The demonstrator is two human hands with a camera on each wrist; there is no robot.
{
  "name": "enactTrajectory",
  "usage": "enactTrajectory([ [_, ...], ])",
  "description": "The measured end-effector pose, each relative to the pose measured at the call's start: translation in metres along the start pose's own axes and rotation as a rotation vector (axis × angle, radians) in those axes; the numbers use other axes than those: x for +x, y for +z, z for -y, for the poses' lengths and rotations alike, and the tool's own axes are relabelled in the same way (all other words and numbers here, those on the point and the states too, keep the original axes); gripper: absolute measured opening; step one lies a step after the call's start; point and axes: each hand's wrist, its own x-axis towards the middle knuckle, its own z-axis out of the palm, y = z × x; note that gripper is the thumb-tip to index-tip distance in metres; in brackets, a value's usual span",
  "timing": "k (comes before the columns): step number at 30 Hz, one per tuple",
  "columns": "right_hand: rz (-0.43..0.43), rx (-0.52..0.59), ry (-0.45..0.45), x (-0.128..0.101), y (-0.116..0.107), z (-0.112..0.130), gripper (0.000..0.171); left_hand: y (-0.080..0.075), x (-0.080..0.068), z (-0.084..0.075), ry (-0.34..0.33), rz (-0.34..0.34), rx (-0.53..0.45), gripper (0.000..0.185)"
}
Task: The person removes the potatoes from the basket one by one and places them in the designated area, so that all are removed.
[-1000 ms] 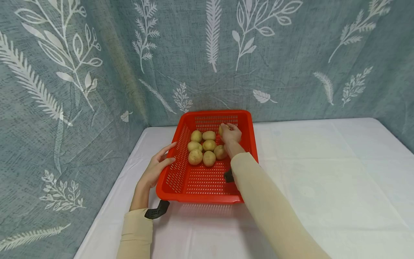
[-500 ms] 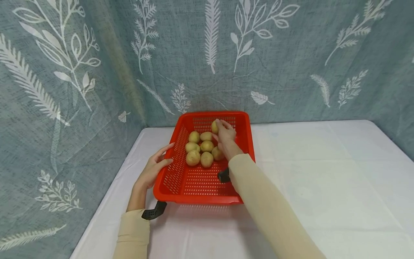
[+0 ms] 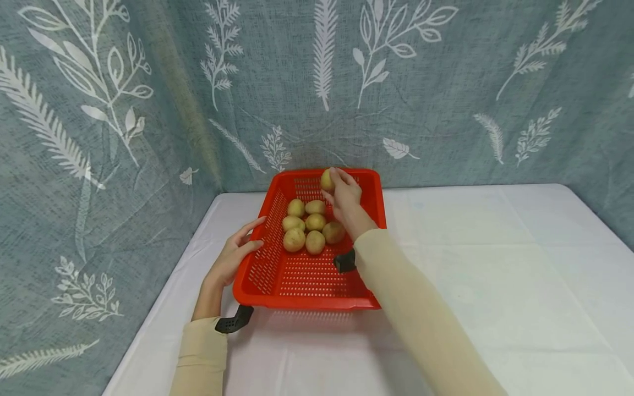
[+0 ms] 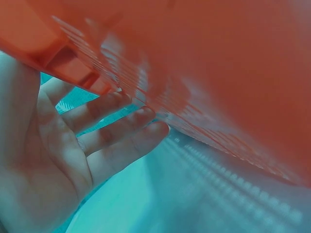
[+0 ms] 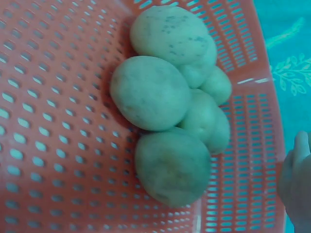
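Note:
A red perforated plastic basket (image 3: pixel 307 303) stands on the table, with several pale yellow potatoes (image 3: pixel 315 222) grouped in its left and middle part. My right hand (image 3: pixel 348 199) pinches one potato (image 3: pixel 326 180), raised near the back wall of the basket. In the right wrist view the loose potatoes (image 5: pixel 150 93) lie on the basket floor, while only part of my right hand (image 5: pixel 297 187) shows at the edge. My left hand (image 3: pixel 230 261) holds the left rim, thumb and a finger over it. From the left wrist, more fingers (image 4: pixel 129 145) of that hand touch the outer wall.
A white cloth covers the table (image 3: pixel 485 275), reaching well to the right of the basket. Behind and to the left hangs a blue-green curtain (image 3: pixel 277 66) with white leaf prints. Black wrist mounts (image 3: pixel 234 320) sit on both forearms.
My right hand has moved slightly left and up with its potato, from low in the basket to near the back rim. The left hand keeps its hold on the rim.

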Motion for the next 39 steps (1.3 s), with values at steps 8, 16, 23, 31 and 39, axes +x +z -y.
enactTrajectory([
  [8, 0.091, -0.022, -0.023, -0.003, 0.003, 0.019, 0.045, 0.000, 0.000, 0.000, -0.007, 0.003, -0.006, 0.057],
  [16, 0.097, -0.014, -0.040, -0.005, 0.003, 0.041, 0.042, 0.000, 0.000, 0.000, -0.010, 0.009, -0.019, 0.057],
  [23, 0.116, -0.014, -0.064, -0.003, -0.003, 0.061, 0.041, 0.000, 0.000, -0.001, -0.006, 0.015, -0.014, 0.056],
  [31, 0.080, -0.003, -0.076, 0.000, -0.016, 0.083, 0.035, 0.000, -0.001, -0.001, -0.001, 0.023, -0.020, 0.055],
  [39, 0.053, 0.005, -0.074, 0.004, -0.041, 0.101, 0.032, 0.001, -0.001, -0.001, -0.003, 0.028, -0.037, 0.055],
])
